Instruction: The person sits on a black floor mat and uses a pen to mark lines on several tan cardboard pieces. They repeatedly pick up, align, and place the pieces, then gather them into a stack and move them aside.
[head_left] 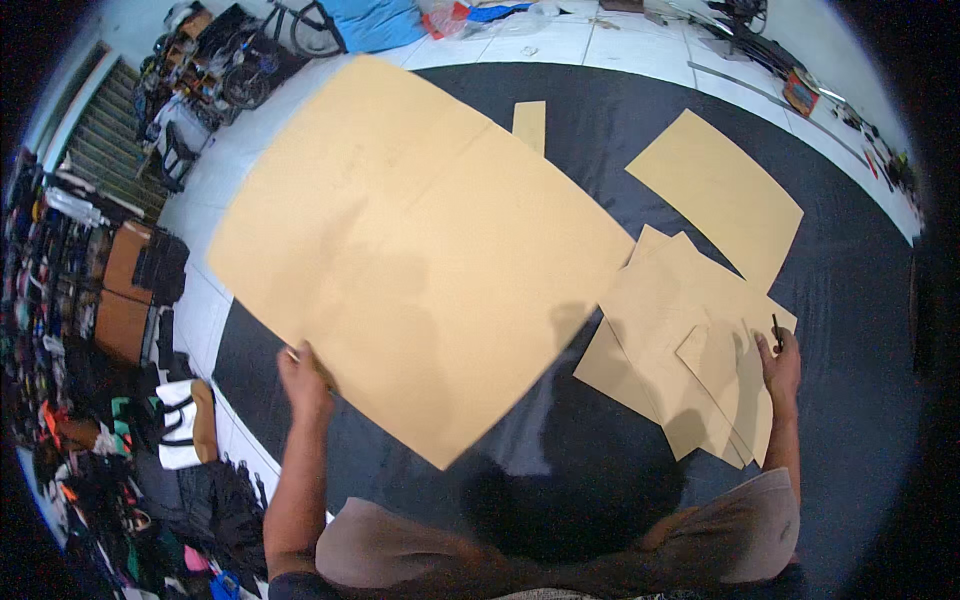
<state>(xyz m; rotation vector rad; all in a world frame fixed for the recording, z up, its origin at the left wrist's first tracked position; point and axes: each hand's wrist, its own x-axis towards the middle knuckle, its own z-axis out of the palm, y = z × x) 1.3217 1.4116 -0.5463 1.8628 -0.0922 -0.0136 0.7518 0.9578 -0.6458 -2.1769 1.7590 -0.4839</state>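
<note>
A large tan sheet of stiff paper or thin card (420,240) spreads across the left and middle of the dark mat. My left hand (305,380) is closed at its near left edge, fingers gripping the border. A small pale spot shows by the fingertips; I cannot tell what it is. My right hand (783,365) is closed around a slim black pen-like thing (777,330), its tip pointing up. That hand is at the right edge of several overlapping smaller tan sheets (690,340). My shadow darkens parts of the paper.
A separate tan sheet (720,190) lies at the far right of the dark mat (850,300), and a narrow tan strip (531,125) sticks out behind the large sheet. Cluttered goods line the left, including a white bag (180,430). A blue bundle (372,24) sits far back.
</note>
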